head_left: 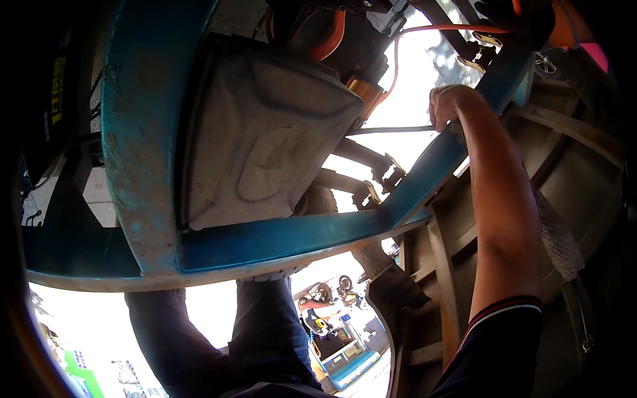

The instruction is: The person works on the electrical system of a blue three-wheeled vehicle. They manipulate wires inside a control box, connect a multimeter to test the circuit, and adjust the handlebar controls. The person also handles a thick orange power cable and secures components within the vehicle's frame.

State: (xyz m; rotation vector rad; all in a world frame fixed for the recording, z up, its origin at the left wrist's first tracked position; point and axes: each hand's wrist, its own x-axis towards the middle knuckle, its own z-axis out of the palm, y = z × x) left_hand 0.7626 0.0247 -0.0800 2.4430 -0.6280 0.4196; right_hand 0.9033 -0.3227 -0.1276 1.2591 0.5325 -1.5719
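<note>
My right hand (452, 105) reaches up from the lower right, past the blue metal frame beam (424, 179). Its fingers are bent and closed at the end of a thin dark rod (393, 130), which runs left toward a grey box-shaped metal casing (279, 126). Whether the rod is a tool, a bar or a stiff hose I cannot make out. Part of the grip is hidden behind the hand. Beside the casing's right corner sits a copper-coloured cylindrical part (365, 96). My left hand does not show.
Blue frame members (142, 146) surround the casing. Brackets with brass-coloured plates (371, 192) stick out near the beam. An orange cable (398, 56) loops at the top. A grey braided sleeve (561, 242) hangs beside my forearm, against ribbed brown panels (444, 278). My legs (262, 331) show below.
</note>
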